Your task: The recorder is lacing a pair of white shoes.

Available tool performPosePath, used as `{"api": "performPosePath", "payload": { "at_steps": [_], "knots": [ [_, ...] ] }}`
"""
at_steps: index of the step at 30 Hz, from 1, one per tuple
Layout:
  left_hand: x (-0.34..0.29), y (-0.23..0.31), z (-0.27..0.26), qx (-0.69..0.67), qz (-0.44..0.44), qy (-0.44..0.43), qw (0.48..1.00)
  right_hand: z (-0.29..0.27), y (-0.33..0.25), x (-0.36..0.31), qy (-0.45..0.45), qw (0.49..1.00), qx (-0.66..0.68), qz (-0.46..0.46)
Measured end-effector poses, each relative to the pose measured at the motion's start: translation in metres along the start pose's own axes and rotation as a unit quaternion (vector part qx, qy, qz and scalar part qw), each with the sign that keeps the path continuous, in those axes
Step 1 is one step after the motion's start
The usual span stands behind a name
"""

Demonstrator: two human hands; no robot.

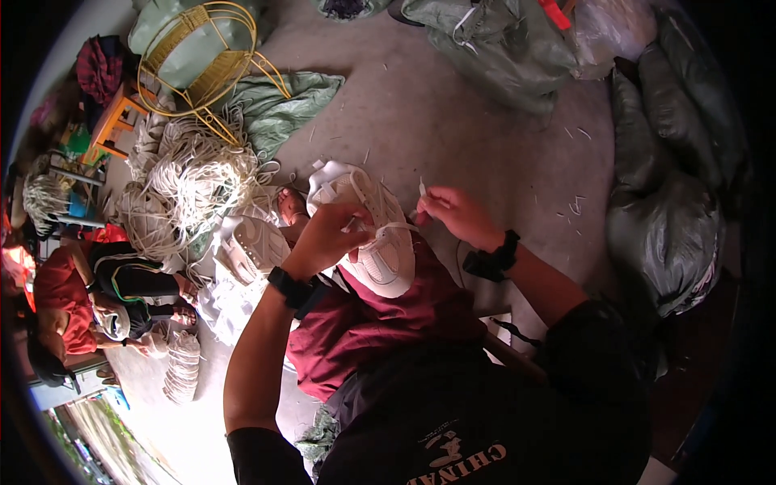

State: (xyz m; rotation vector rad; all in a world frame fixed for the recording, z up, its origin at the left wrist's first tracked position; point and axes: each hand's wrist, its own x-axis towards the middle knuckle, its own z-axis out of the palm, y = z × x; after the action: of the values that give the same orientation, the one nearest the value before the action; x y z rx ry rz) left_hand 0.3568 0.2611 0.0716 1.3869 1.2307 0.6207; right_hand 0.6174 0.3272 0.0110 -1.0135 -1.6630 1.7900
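A white and cream sneaker [386,263] rests on my lap, over dark red trousers, toe towards me. My left hand [333,233] lies across its left side, fingers bent and closed on the shoe by the eyelets. The exact grip of those fingertips is partly hidden. Just right of the sneaker, my right hand [459,213] pinches a thin white shoelace [421,189], whose tip sticks up above the fingers. Another stretch of lace crosses the front of the shoe opening towards that hand. Left of my left hand stands a second pale sneaker [249,246].
Heaped white laces [198,166] lie beyond on the left, near a yellow wicker chair frame [198,56]. At far left a person in red [69,291] sits handling a shoe. Dark green sacks [667,234] line the right side. Lace scraps [575,206] dot the concrete floor.
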Motion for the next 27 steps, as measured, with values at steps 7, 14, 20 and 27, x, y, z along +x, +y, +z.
{"api": "performPosePath", "payload": {
  "at_steps": [7,14,20,27],
  "knots": [
    [0.003,0.001,0.000,-0.003,-0.007,0.000,1.000,0.017,-0.010,-0.006,0.066,0.991,-0.081,-0.078],
    [0.007,0.002,0.003,-0.010,-0.021,0.003,1.000,0.041,-0.003,0.000,0.041,0.990,-0.070,-0.117],
    [0.006,-0.001,0.001,0.000,-0.023,0.000,1.000,0.032,0.001,0.004,0.039,0.966,-0.190,-0.174],
    [0.004,-0.007,-0.001,-0.010,-0.020,0.000,1.000,0.032,-0.018,0.000,-0.043,0.997,-0.064,-0.012]
  ]
}}
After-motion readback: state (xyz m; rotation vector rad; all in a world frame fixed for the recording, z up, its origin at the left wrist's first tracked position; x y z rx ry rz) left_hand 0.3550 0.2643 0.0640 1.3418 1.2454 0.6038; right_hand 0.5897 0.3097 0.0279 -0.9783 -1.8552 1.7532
